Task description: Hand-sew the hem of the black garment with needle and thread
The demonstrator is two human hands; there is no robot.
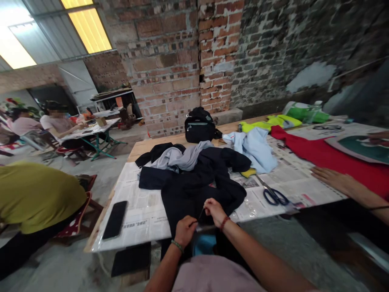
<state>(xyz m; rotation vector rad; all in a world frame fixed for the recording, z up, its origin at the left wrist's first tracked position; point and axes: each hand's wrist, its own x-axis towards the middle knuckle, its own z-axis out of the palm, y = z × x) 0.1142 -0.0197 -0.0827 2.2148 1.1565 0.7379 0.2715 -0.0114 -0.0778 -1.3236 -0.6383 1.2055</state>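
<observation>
A dark navy garment (197,178) lies crumpled on the table, its near end hanging over the front edge by my hands. My left hand (184,232) is closed at that edge, fingertips pinched together; what they hold is too small to make out. Just right of it and slightly higher, my right hand (215,211) is pinched on a thin strand (201,213), which runs down toward my left fingertips. Whether it is thread or a needle I cannot tell. Both hands are close together but apart.
Scissors (275,196) lie to the right, a phone (115,220) to the left. Behind are grey cloth (179,157), a black bag (199,125) and light blue cloth (255,148). Another person's hand (332,180) rests by red fabric (319,156). Newspaper (142,211) under plastic covers the table.
</observation>
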